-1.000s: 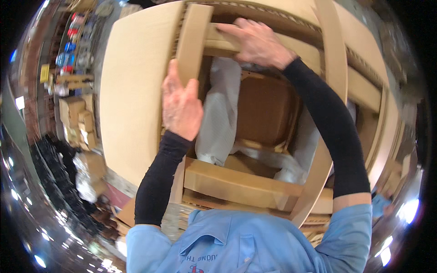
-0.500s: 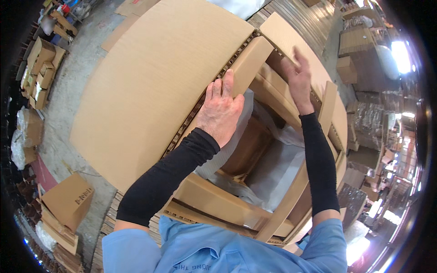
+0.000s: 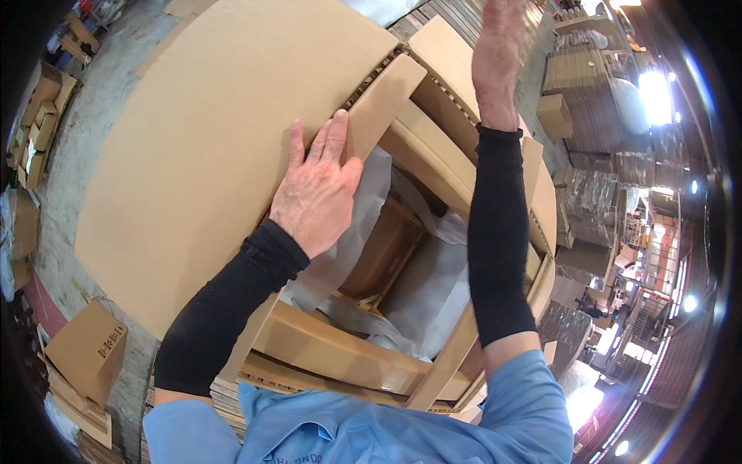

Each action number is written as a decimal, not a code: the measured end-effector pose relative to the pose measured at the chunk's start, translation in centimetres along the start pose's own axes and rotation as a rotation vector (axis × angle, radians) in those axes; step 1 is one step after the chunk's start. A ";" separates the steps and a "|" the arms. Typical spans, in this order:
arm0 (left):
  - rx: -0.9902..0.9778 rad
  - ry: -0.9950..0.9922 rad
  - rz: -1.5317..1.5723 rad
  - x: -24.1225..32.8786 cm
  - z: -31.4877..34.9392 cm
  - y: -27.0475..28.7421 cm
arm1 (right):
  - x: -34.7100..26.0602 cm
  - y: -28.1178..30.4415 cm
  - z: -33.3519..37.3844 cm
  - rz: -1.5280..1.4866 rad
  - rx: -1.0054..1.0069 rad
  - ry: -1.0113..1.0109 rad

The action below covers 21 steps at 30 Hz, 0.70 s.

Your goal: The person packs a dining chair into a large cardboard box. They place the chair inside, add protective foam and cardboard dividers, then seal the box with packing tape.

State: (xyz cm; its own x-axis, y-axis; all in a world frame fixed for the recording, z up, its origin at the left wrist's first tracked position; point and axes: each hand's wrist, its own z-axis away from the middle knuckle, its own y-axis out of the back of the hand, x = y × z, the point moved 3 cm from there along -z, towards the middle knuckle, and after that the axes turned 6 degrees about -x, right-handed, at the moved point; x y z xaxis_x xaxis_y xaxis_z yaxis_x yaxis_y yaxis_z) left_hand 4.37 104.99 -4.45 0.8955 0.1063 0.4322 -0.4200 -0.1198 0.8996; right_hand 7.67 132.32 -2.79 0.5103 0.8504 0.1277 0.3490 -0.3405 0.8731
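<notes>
In front of me stands a large cardboard box with its wide left flap (image 3: 209,147) folded outward. My left hand (image 3: 317,193) lies with fingers stretched over the cardboard edge strip (image 3: 386,97) at the box's left rim. Raised beyond the right side of the box is my right hand (image 3: 497,73). It is flat and holds nothing visible, its fingertips at the picture's top edge. Inside the box, white foam sheet (image 3: 429,278) partly covers a brown wooden piece (image 3: 384,251). More cardboard strips (image 3: 328,340) frame the opening.
Beyond the right rim another flap (image 3: 444,58) is folded out. Cut cardboard (image 3: 89,348) lies on the concrete floor (image 3: 66,224) at the left. Stacks of flat cardboard (image 3: 576,89) and wrapped goods stand to the right.
My right hand has risen from the box's right rim up toward the top of the picture. My left hand remains on the left edge strip, a little nearer to me along it.
</notes>
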 end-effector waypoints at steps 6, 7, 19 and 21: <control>-0.012 -0.012 -0.146 -0.5 -0.4 -1.2 | -4.1 -4.9 0.3 -0.344 -0.078 -0.095; -0.040 0.000 -0.142 -0.7 0.0 -1.1 | -4.4 -3.8 -0.7 -0.354 -0.026 -0.079; 0.393 -0.097 0.355 -2.2 1.1 0.9 | -6.2 -4.3 4.0 -0.365 0.122 -0.029; 0.447 0.010 0.642 -4.2 3.1 1.1 | -9.0 0.0 7.6 -0.724 0.172 -0.137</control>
State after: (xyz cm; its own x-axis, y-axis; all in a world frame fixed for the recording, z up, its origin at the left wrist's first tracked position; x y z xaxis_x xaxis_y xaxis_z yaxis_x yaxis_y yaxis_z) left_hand 0.62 101.38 -5.50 0.4950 -0.1097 0.8619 -0.7542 -0.5468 0.3635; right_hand 9.09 121.63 -7.51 0.1963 0.8319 -0.5190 0.7464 0.2165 0.6293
